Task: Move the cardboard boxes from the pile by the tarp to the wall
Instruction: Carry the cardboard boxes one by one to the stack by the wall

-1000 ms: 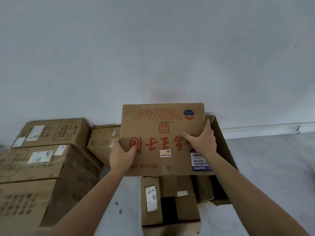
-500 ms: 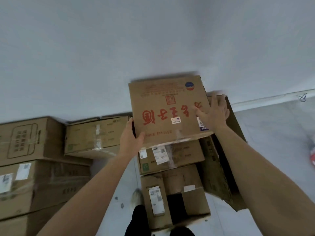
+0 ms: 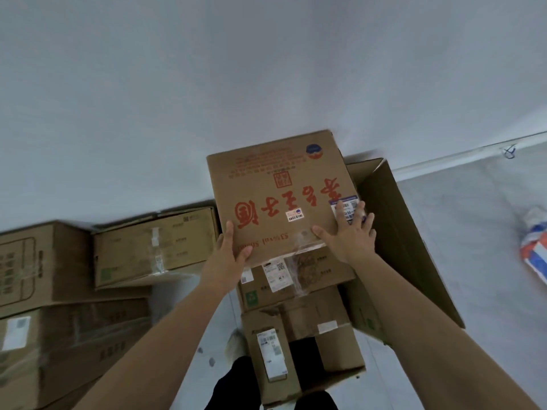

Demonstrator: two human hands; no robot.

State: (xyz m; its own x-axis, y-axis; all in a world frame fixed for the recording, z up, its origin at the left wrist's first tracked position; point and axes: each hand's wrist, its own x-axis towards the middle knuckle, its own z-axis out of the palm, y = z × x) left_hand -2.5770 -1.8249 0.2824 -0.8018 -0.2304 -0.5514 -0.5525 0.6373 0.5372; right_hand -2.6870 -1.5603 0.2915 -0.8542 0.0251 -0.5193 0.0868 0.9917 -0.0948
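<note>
Cardboard printed with red characters, the box (image 3: 284,196) sits at frame centre atop a stack of labelled cartons (image 3: 296,279), close against the white wall (image 3: 207,84). It lies straight ahead of both hands. The left hand (image 3: 228,258) grips its lower left corner, thumb on the face. The right hand (image 3: 349,232) presses flat on the lower right, fingers spread.

Both forearms (image 3: 165,335) are bare along all of their visible length, and the left hand (image 3: 225,258) and right hand (image 3: 352,232) are bare too. Lower down show dark trousers (image 3: 233,383) (black or close to it) and the toe of a pale shoe (image 3: 235,346)
</note>
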